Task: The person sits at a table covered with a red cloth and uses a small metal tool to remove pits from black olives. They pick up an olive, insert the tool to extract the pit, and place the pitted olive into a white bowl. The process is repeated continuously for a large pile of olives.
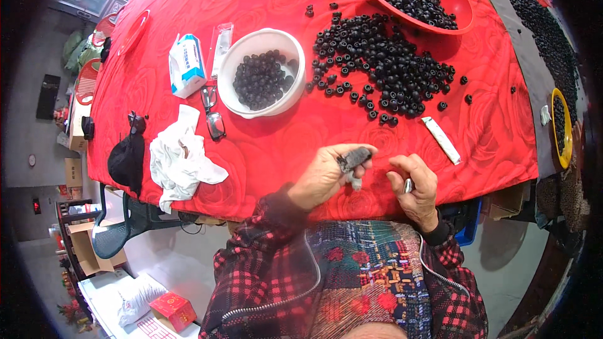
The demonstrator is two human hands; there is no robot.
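Red rose-patterned tablecloth covered the table I watched remotely. Nearest me were two bare hands, apart from each other: the left hand pinched one rough, dark grey stub between thumb and fingers, above the near part of the table; the right hand curled round one small silvery piece, its kind unclear to me. Beyond lay one slim white packet on the right and, leftward, one crumpled white cloth and one pair of dark-framed glasses. Farther out I saw one blue-and-white box, one round white bowl holding small black pieces, one uncountable heap of round black pieces, and, farthest, one filled red bowl.
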